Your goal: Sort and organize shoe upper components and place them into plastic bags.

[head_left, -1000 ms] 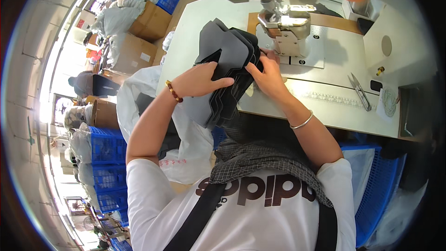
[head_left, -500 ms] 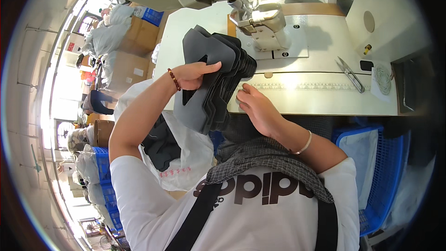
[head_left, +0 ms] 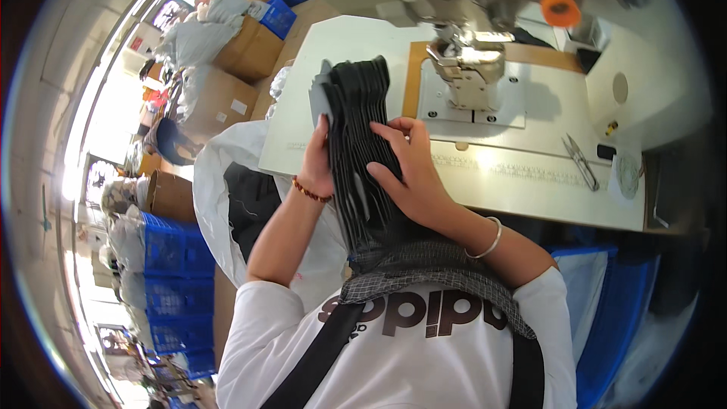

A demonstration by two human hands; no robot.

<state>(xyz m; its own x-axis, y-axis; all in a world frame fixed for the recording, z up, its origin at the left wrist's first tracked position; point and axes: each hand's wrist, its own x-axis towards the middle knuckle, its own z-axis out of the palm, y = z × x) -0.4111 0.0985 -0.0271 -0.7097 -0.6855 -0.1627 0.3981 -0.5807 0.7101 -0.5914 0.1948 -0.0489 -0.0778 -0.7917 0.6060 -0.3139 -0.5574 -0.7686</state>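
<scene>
A thick stack of dark grey cut pieces (head_left: 354,129) stands on edge between my hands, in front of the sewing machine. Its many layered edges face up and to the right. My left hand (head_left: 318,159), with a beaded bracelet on the wrist, grips the stack's left side, thumb up along it; the other fingers are hidden. My right hand (head_left: 409,170), wearing a ring and a bangle, rests against the layered edges with fingers and thumb spread. The sewing machine's presser foot area (head_left: 473,79) is beyond my right hand, apart from the stack.
Thread snips (head_left: 580,163) lie on the right of the white sewing table (head_left: 522,189), near a coil of cord (head_left: 627,176). A white sack (head_left: 216,174) with dark pieces stands at left. A blue basket (head_left: 598,333) is at lower right; cartons (head_left: 219,106) stand far left.
The stack has turned from its flat grey face to its layered edges. My right hand has moved from beside the stack onto it. The view has shifted.
</scene>
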